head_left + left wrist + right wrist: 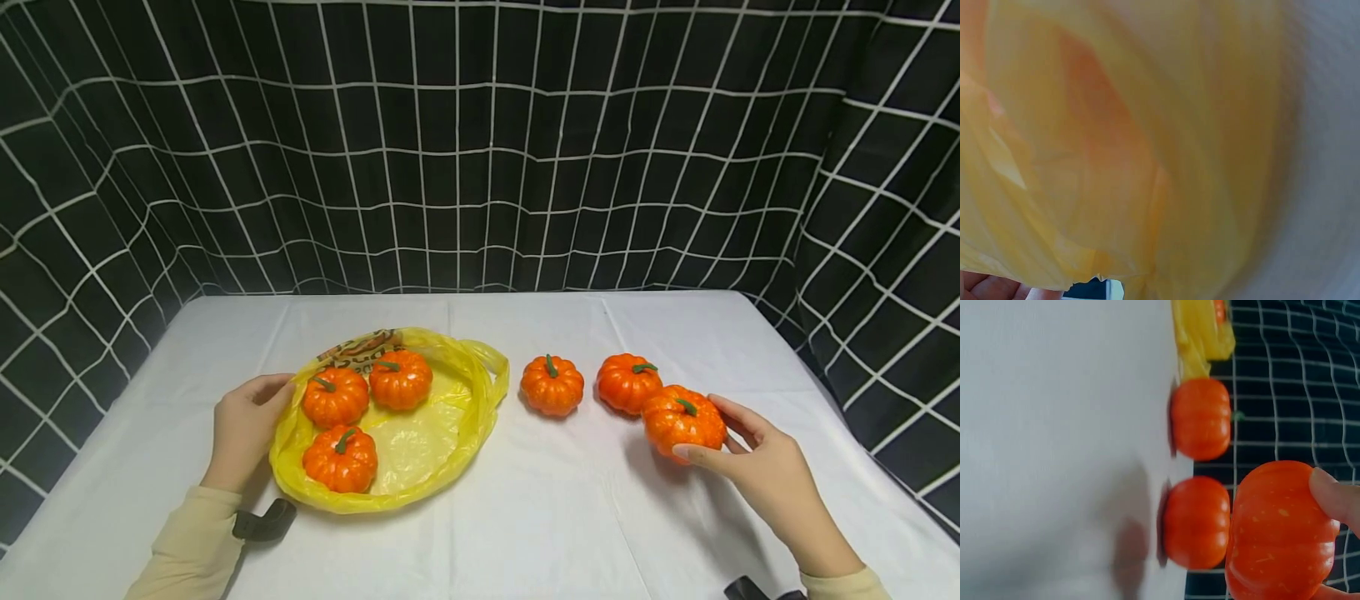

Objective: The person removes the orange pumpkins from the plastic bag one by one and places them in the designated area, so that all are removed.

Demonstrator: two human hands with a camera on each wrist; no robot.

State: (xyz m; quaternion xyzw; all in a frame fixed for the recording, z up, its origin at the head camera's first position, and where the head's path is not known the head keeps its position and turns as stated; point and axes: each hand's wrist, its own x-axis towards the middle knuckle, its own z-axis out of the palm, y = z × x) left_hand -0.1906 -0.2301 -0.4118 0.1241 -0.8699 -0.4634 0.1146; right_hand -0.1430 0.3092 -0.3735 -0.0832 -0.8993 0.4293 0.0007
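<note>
My right hand (765,462) grips a small orange pumpkin (684,419) with a green stem, thumb on the near side and fingers behind. The right wrist view shows this pumpkin (1282,531) raised off the table, its shadow cast on the cloth. At the left, my left hand (251,425) pinches the rim of a yellow plastic bag (468,433), which lies spread wide. Inside the bag sit three more pumpkins (341,460). In the left wrist view the yellow bag (1210,156) fills most of the picture, orange showing through it.
Two pumpkins stand on the white tablecloth (525,517) between bag and right hand: one pumpkin (552,386) near the bag handle, another pumpkin (628,383) just behind the held one. A black grid-patterned curtain (480,167) closes off the back and sides.
</note>
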